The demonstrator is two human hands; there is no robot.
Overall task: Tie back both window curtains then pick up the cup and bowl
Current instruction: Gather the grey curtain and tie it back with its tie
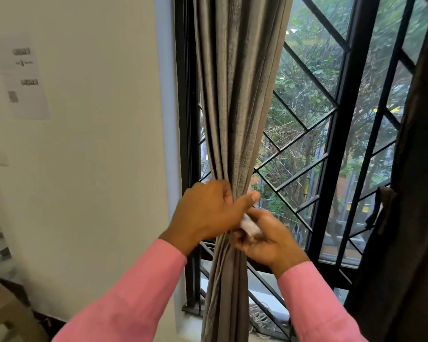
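At window, hands (232, 223) around gathered curtain (235, 107)

Curtain (235, 99): grey, faint vertical streaked weave. Sleeves (139, 290): pink, plain. Window grille (304, 127): black, diamond lattice. Wall (97, 119): off-white. Second curtain (410, 193): dark brown.

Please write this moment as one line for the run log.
step: tying left curtain | left hand: gripping gathered grey curtain | right hand: holding pale tie-back | right curtain: appears tied | cup, bowl: not visible
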